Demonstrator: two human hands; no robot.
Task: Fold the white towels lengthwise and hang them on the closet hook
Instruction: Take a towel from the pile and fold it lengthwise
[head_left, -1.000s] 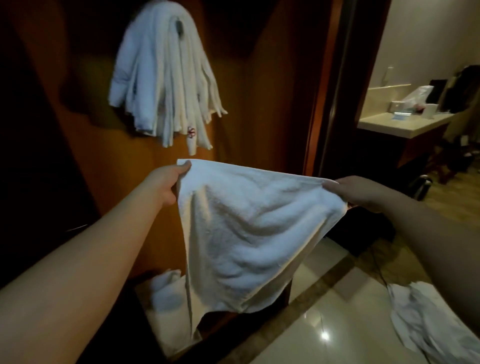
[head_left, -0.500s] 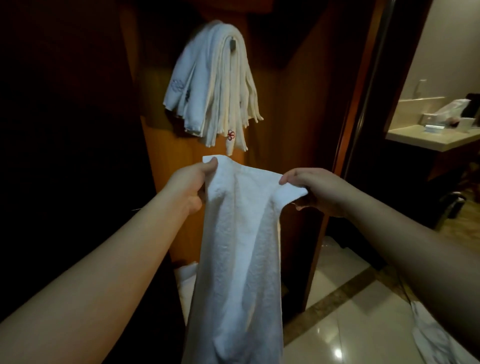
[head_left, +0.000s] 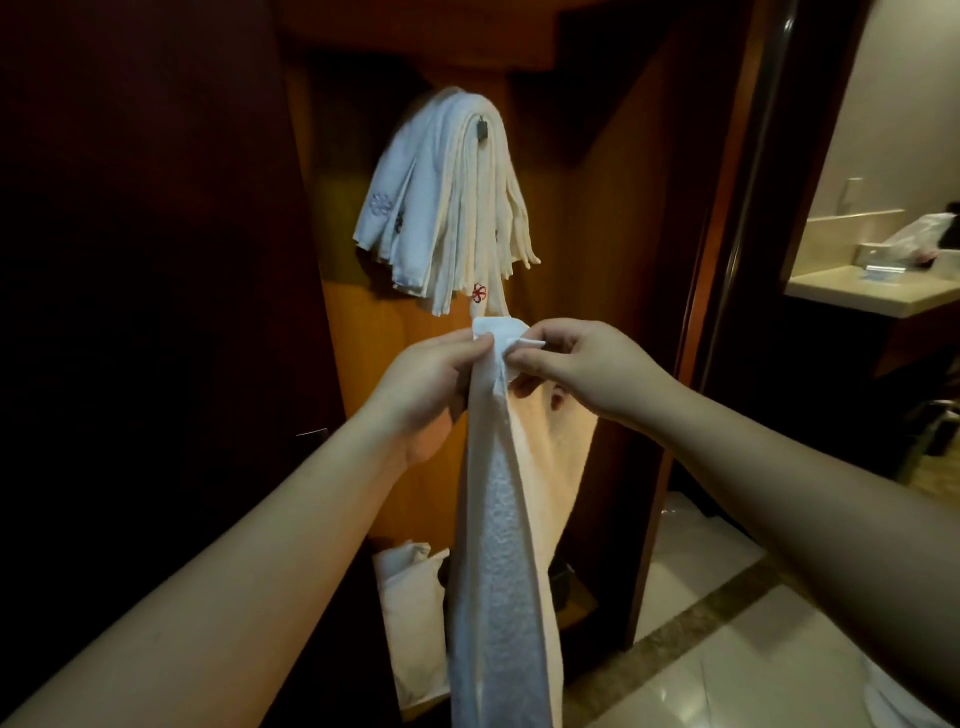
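Towel (head_left: 498, 545) hangs as a long narrow strip in front of the closet, its top corners pinched together between left hand (head_left: 431, 384) and right hand (head_left: 582, 369), just below the hook (head_left: 482, 128). Risk: the hook is already piled with hung towels (head_left: 441, 208), so another could slide off or drag them down. Loose right-side corner could slip and undo the fold.

No words, brands or numbers can be read anywhere; the only marks are small embroidered flower emblems on the hanging towels (head_left: 447, 208): one red near a lower end, one grey on the left.
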